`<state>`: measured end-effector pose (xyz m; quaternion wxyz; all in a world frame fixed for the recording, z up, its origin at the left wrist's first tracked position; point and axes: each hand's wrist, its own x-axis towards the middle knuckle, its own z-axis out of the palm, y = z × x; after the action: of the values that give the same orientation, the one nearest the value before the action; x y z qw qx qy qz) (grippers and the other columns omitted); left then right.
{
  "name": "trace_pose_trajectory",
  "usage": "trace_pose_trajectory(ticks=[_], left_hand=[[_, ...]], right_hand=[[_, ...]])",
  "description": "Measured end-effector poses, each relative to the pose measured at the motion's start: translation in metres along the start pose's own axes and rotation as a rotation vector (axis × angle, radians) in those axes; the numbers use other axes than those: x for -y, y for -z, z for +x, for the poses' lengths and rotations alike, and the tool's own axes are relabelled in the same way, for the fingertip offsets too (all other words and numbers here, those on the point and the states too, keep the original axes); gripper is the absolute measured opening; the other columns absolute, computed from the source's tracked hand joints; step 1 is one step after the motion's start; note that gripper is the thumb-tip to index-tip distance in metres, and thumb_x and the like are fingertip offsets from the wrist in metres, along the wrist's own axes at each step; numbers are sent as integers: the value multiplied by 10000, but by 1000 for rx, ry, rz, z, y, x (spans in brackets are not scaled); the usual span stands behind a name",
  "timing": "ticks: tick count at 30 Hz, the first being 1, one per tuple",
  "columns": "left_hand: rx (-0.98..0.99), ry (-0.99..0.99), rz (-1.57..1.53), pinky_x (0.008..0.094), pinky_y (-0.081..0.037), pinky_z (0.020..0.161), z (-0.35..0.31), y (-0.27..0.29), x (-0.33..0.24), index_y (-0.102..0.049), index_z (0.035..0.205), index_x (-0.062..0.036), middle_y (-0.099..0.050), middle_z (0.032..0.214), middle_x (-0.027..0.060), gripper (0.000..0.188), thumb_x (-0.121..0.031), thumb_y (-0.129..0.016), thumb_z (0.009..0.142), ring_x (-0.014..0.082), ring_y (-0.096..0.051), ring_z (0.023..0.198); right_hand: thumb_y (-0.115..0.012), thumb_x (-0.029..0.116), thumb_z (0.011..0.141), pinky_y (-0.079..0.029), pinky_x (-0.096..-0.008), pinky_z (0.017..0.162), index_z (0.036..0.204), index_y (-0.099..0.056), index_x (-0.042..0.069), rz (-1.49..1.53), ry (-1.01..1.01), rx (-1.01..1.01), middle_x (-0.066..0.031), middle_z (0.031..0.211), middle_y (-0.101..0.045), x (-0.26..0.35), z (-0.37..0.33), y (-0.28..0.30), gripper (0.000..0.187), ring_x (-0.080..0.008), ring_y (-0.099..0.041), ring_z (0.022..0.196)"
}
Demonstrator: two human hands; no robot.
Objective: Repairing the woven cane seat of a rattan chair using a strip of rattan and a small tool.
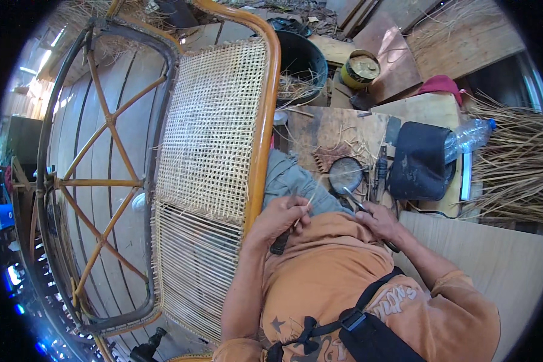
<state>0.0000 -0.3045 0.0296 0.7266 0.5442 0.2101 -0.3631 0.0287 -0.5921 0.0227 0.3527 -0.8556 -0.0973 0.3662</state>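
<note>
A woven cane panel [214, 114] in a curved wooden chair frame [264, 139] stands at my left side. Its upper part is a close mesh; lower down, only crosswise cane strands [199, 259] show. Beside that frame, my left hand [280, 220] is closed around a dark-handled tool [279, 244], with a thin pale cane strip [313, 196] pinched at the fingers. My right hand [379, 223] grips a slim tool with a pale metal shaft [353, 198]; its dark end shows below the palm. I cannot tell either tool's exact kind. The hands are apart, above my lap.
A bare bent-rattan frame [108, 123] stands at far left. Ahead are a dark bucket [301, 66] with cane scraps, a yellow-black tin [360, 67] and a round dark dish [346, 175] on a board. A black pouch [419, 160], plastic bottle [472, 140] and cane bundle [516, 163] lie right.
</note>
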Motion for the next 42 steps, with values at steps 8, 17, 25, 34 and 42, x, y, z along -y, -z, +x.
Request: trace_pose_trajectory(ticks=[8, 17, 25, 34, 42], left_hand=[[-24, -51, -57, 216, -439, 503, 2, -6, -6, -558, 1019, 10, -627, 734, 62, 233, -161, -576, 862, 102, -568, 540], [-66, -14, -30, 236, -433, 476, 15, -13, -8, -562, 951, -6, -609, 691, 51, 210, -176, -621, 841, 107, -554, 504], [-155, -66, 208, 226, -429, 480, 11, -24, -9, -593, 898, 4, -587, 678, 30, 143, -131, -589, 852, 84, -521, 497], [-97, -56, 157, 232, -429, 479, 13, -21, -3, -607, 913, 6, -599, 689, 24, 180, -158, -570, 846, 68, -524, 514], [-216, -331, 881, 409, -464, 671, 56, -56, -26, -631, 844, -14, -623, 730, 198, 276, -283, -603, 793, 350, -613, 741]], right_hand=[[-523, 456, 858, -440, -416, 806, 1065, -558, -4, -96, 50, 76, -218, 966, -599, 17, 5, 3, 506, -367, -580, 926], [-523, 472, 855, -421, -415, 875, 1113, -535, 1, -137, 38, 133, -218, 1070, -577, 24, 7, 6, 537, -375, -544, 1019], [-548, 428, 860, -440, -409, 817, 1043, -577, -5, -71, 69, 81, -212, 971, -598, 39, 20, 5, 471, -356, -576, 932], [-521, 426, 876, -450, -394, 770, 1028, -582, 12, 96, 32, 16, -201, 890, -612, 26, 20, 6, 445, -311, -596, 849], [-530, 440, 860, -408, -457, 882, 1150, -512, -46, -499, -166, -100, -286, 1007, -587, -47, -31, -15, 566, -416, -531, 1028]])
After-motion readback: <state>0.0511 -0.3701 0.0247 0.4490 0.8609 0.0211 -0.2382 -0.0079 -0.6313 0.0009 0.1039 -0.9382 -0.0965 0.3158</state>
